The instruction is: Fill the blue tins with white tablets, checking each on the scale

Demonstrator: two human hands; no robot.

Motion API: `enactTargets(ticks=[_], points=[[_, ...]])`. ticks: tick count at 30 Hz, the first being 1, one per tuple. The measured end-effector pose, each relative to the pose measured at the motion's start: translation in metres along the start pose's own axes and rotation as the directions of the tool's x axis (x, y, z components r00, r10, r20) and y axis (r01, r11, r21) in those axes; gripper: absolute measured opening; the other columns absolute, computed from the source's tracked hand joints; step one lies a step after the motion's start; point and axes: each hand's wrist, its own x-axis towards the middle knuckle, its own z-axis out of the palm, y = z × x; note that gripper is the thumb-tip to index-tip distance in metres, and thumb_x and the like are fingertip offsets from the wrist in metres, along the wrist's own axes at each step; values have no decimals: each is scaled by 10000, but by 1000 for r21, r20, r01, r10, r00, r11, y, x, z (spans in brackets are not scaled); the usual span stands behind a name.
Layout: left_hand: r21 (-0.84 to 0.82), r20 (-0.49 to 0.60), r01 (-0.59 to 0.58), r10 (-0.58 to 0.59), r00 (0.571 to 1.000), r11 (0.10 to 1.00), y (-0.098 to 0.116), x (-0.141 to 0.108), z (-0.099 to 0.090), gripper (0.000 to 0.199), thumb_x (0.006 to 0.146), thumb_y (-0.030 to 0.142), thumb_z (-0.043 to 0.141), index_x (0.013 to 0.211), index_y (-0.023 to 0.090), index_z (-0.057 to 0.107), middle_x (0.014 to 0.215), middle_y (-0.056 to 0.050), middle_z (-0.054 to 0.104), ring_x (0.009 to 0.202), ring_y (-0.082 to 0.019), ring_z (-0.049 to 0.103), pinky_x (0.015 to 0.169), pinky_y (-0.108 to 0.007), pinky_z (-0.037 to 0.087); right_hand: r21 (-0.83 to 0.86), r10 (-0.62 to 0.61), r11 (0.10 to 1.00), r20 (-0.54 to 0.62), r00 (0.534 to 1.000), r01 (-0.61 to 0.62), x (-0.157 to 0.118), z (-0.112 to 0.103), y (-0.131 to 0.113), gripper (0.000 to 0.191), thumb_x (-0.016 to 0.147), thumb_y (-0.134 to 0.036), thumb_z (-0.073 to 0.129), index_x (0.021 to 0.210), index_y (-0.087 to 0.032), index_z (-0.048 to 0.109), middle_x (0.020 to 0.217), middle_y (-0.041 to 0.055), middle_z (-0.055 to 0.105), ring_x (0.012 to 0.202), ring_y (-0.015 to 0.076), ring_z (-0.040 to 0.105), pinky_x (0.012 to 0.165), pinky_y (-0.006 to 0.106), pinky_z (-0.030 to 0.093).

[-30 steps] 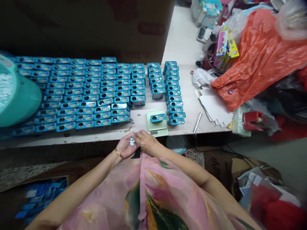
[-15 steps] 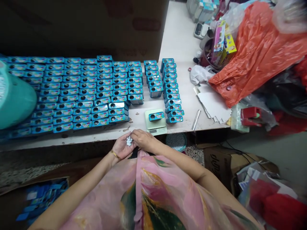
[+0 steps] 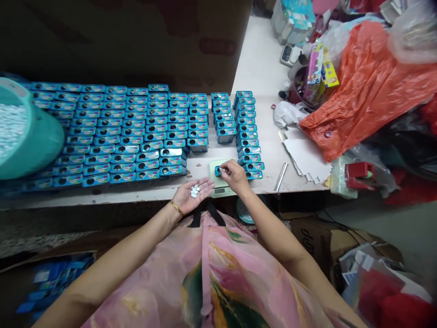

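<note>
From here I see the left hand [image 3: 188, 198] lying open, palm up, with white pellets [image 3: 195, 191] on it. Just beyond its fingertips, the right hand [image 3: 235, 176] bends over a blue tin [image 3: 217, 171] on a scale [image 3: 226, 192]; I can't tell its grip.

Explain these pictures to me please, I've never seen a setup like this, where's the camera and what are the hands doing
There is no machine here, only a person's two bare hands. Every picture comes from one camera worn on that person's head, looking forward and down. The left hand is palm up, with small white pieces resting in it. The right hand reaches over a blue tin on a pale green scale, and seems to pinch a white piece. On the white table stand rows of similar tins with dark ovals on top, and a teal bucket of white pieces shows at the left.
</note>
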Motion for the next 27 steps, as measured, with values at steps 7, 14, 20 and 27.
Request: enactTargets(ticks=[7,14,20,27], points=[[-33,-24,-17,16,1000,999,-2,-2,-15,327,800,147,426,1071,22,560,1032,-202,630,1071,-272,529,885,-386,460,-29,-41,999,18,999,41,2,2,16,186,789,-167,462,865,-181,631,847,48,573,824,138,543,754,263,440],[-55,-58,-38,35,998,998,2,-8,-29,350,806,146,417,1116,41,540,1027,-195,634,1054,-262,543,874,-393,471,489,380,843,-248,891,-223,-5,-28,35,200,764,-294,517,895,-174,608,837,16,586,648,98,567,640,272,488],[-23,-59,7,-9,998,1000,-2,-3,-26,321,797,152,439,1067,29,561,1021,-205,634,1033,-265,557,865,-384,473,453,213,877,-67,975,-160,-25,-22,-15,175,768,-287,552,896,-199,632,909,31,611,790,121,573,704,273,483],[7,-38,51,-51,998,999,2,-4,-8,284,821,144,408,1015,56,596,865,-172,673,817,-224,649,635,-280,548,37,93,996,-212,973,-87,-16,-33,-6,205,830,-239,465,947,-208,631,966,58,606,940,165,543,843,344,431]])
